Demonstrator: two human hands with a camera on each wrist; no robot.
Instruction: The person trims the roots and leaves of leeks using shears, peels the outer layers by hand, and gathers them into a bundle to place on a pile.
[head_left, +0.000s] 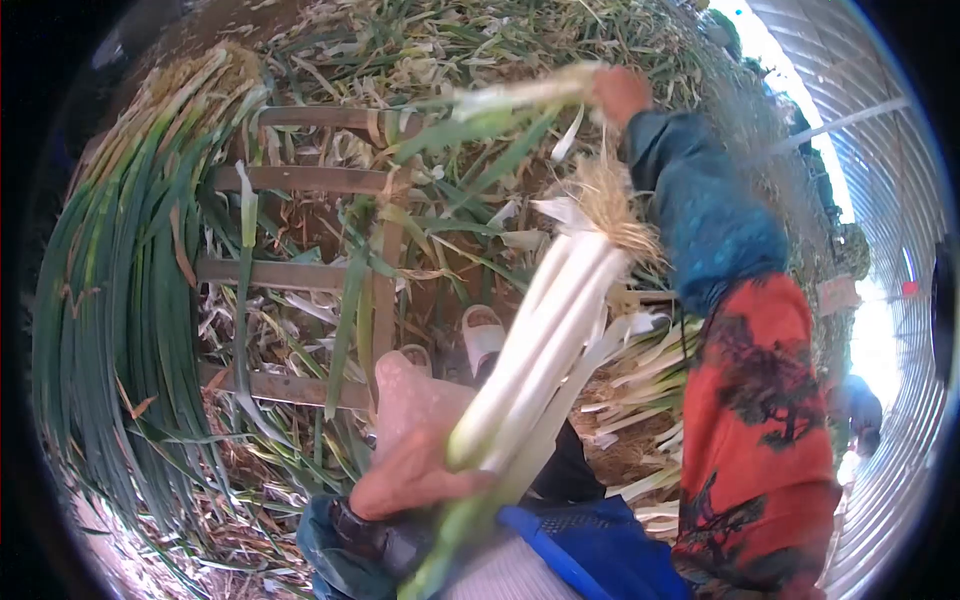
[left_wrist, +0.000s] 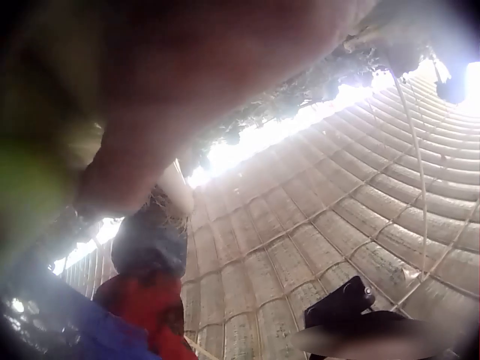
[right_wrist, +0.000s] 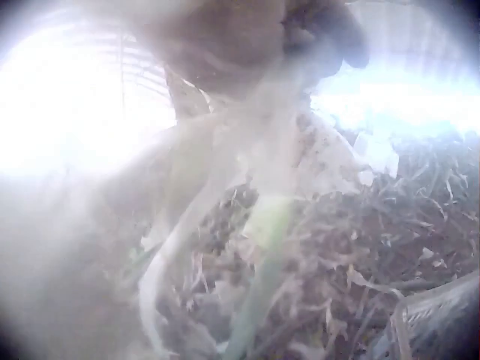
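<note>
My left hand [head_left: 420, 475] grips a few thick green onions [head_left: 545, 335] around their stalks, low in the head view. Their white shafts slant up to the right and end in straw-coloured roots [head_left: 615, 215]. My right hand [head_left: 620, 95] reaches far forward, past the roots, and holds stripped outer leaves [head_left: 525, 95] that trail left, blurred. In the right wrist view, pale and green leaf strips [right_wrist: 266, 225] hang below that hand. Blurred fingers [left_wrist: 202, 67] of the left hand cover much of the left wrist view.
A big pile of unpeeled green onions [head_left: 130, 270] lies at the left across a slatted wooden frame [head_left: 300, 180]. Peeled green onions [head_left: 650, 385] lie right of my legs. Leaf scraps [head_left: 460, 40] litter the ground. A ribbed curved cover [head_left: 890, 200] rises at the right.
</note>
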